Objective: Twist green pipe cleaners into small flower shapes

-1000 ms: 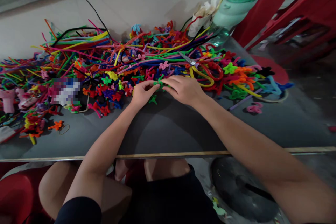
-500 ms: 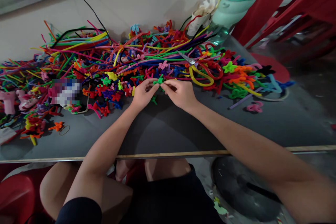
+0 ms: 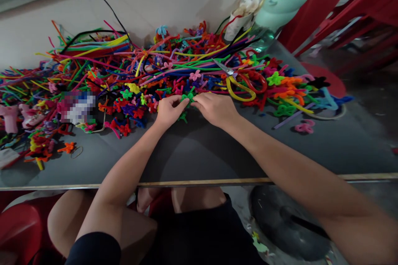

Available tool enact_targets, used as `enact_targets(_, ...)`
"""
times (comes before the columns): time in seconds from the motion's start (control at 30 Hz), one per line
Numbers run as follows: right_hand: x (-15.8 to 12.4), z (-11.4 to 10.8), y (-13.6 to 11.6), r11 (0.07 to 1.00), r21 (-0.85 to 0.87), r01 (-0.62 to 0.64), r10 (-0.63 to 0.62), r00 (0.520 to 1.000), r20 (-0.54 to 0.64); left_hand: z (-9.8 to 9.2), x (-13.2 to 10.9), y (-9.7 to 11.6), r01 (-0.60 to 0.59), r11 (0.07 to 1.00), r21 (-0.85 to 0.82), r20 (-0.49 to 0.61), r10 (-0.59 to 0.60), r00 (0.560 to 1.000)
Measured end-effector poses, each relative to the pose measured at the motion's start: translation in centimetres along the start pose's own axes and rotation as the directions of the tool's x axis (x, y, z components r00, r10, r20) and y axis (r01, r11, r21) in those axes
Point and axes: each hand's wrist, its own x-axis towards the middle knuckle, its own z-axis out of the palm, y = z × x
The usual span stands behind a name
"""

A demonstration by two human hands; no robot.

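My left hand [image 3: 168, 110] and my right hand [image 3: 215, 109] meet over the grey table [image 3: 199, 153], fingertips pinched together on a small green pipe-cleaner piece [image 3: 187, 97]. Both hands are closed on it. Another green twisted piece [image 3: 183, 116] lies on the table just below the left fingers. Right behind the hands spreads a big heap of coloured pipe cleaners and small twisted flower shapes [image 3: 149, 74].
Scissors with red and yellow handles [image 3: 241, 83] lie on the heap to the right. A green bottle [image 3: 280, 4] and a white cup [image 3: 241, 18] stand at the back right. Loose pink shape [image 3: 304, 126] and orange shape [image 3: 67, 147] lie apart. Red chairs surround the table.
Both hands stay pinched on the green piece; they shift slightly, working it between the fingertips. The view has drifted a little.
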Motion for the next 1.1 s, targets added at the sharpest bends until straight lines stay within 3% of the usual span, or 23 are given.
enact_targets(0.27,-0.06,0.21,0.21,0.993,-0.085,0.085,-0.091,0.994,-0.067,0.18,-0.04,-0.22,0.024,0.999,-0.033,0.015,-0.023,1.000)
enact_targets(0.57,-0.07,0.04,0.00,0.996,-0.043,0.080,-0.082,0.995,-0.056,0.34,-0.05,-0.26,0.026,0.998,-0.060,0.001,-0.026,1.000)
enact_targets(0.73,-0.07,-0.19,-0.11,0.991,0.136,-0.003,0.010,0.999,-0.051,0.15,0.01,0.09,0.069,0.988,-0.136,0.003,-0.069,0.998)
enact_targets(0.83,0.10,-0.50,-0.01,0.908,0.413,-0.076,0.090,0.996,-0.015,0.03,-0.01,0.41,0.113,0.957,-0.268,0.048,-0.104,0.993)
enact_targets(0.93,0.35,-0.66,0.16,0.738,0.650,-0.181,0.188,0.980,0.059,0.00,-0.05,0.55,0.135,0.919,-0.371,0.089,-0.109,0.990)
enact_targets(1.03,0.55,-0.44,0.31,0.571,0.779,-0.260,0.272,0.955,0.119,0.07,0.02,0.32,0.167,0.899,-0.406,0.139,-0.120,0.983)
enact_targets(1.1,0.61,-0.18,0.41,0.527,0.802,-0.279,0.288,0.947,0.141,0.14,0.14,0.05,0.193,0.893,-0.406,0.163,-0.137,0.977)
